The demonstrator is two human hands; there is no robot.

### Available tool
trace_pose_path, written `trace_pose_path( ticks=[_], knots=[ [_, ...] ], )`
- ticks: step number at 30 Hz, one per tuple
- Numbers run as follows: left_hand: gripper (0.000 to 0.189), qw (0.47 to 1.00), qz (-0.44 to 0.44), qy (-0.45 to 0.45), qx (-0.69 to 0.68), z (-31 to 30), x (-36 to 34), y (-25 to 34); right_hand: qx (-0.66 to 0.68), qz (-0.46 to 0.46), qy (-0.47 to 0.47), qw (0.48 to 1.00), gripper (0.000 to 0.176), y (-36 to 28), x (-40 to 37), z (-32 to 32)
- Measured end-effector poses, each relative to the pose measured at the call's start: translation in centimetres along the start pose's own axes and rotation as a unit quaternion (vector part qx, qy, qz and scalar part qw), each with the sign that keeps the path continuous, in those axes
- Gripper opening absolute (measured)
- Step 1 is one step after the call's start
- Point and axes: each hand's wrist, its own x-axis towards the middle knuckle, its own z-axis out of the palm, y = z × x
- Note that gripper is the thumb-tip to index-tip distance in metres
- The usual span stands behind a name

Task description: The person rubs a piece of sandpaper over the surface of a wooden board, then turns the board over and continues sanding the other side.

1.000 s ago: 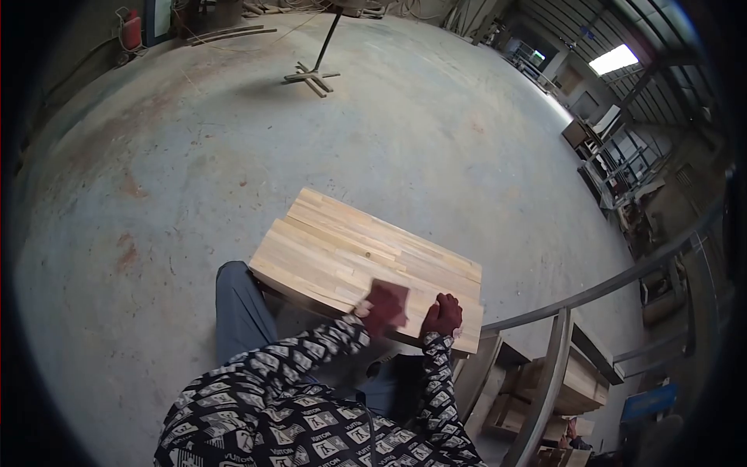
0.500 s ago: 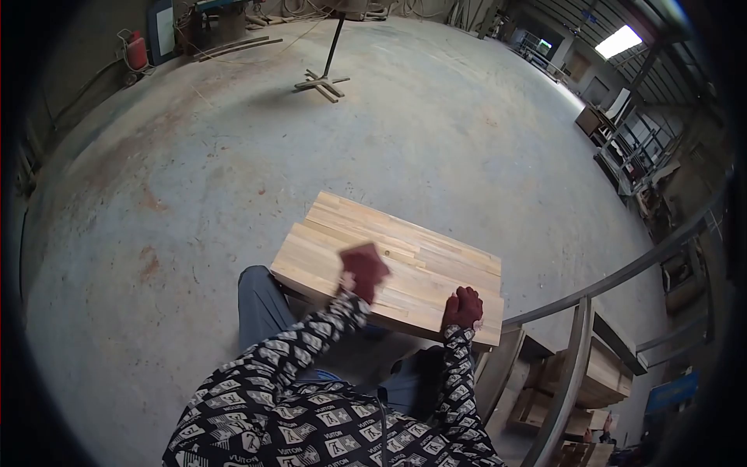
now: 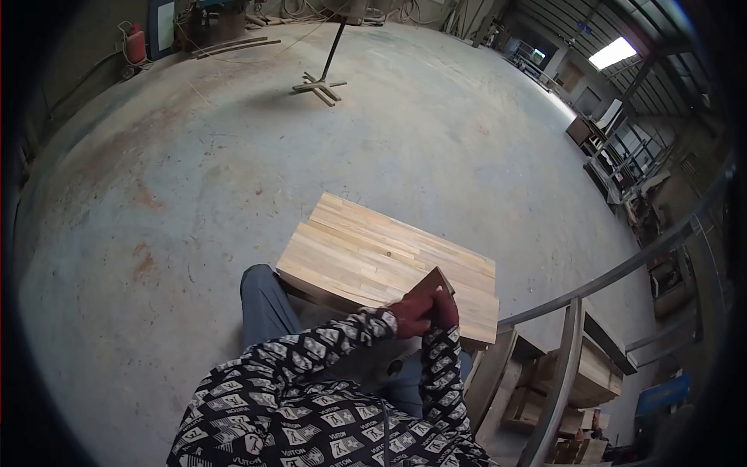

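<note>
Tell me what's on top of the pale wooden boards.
Over the pale wooden boards, at their near edge, are the left hand, right hand and a brownish sheet. They cover the wood behind them; contact with it can't be told.

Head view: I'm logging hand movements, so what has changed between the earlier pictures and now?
Since half a second ago, the left hand has brought the reddish-brown sheet rightward over the pale wood. The right hand has shifted slightly left, so the two now meet; whether it also grips the sheet is unclear. The pale wood stayed in place.
</note>
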Motion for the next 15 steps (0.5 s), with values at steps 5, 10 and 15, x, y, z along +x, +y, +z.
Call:
trace_pose_path(
  ticks=[5,10,15],
  knots=[
    [0.054,0.985,0.023,0.092,0.147,-1.6,-1.6,-8.8,-0.305,-0.262,0.178,0.898,0.029,-4.1,1.3,-0.2],
    [0.053,0.814,-0.214,0.37,0.394,-12.7,-4.2,-15.0,-0.684,-0.269,0.084,0.673,0.047,-7.1,0.1,-1.0],
    [0.066,0.754,-0.429,0.353,0.35,-12.7,-3.2,-15.0,-0.733,-0.277,0.058,0.619,0.043,4.0,0.9,1.5]
  ],
)
